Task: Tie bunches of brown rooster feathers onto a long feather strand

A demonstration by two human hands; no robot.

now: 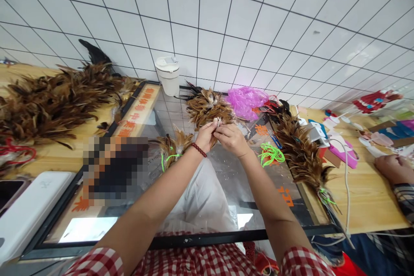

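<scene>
Over the glass panel (258, 194), my left hand (205, 136) and my right hand (232, 138) meet with fingertips pinched together. Between them is the pale quill end of a brown feather, part of it hidden by my fingers. Just beyond my fingers lies a bunch of brown feathers (210, 108). A smaller feather bundle (173, 148), tied with bright green string, sits left of my left wrist. To the right of my right hand rests a tangle of green string (271, 154).
A white lidded cup (168, 76) and a pink plastic bag (247, 101) stand by the tiled wall. Long feather bundles (48, 103) lie left, another feather strip (296, 146) right. A white box (35, 211) is front left. Another person's hand (394, 168) rests far right.
</scene>
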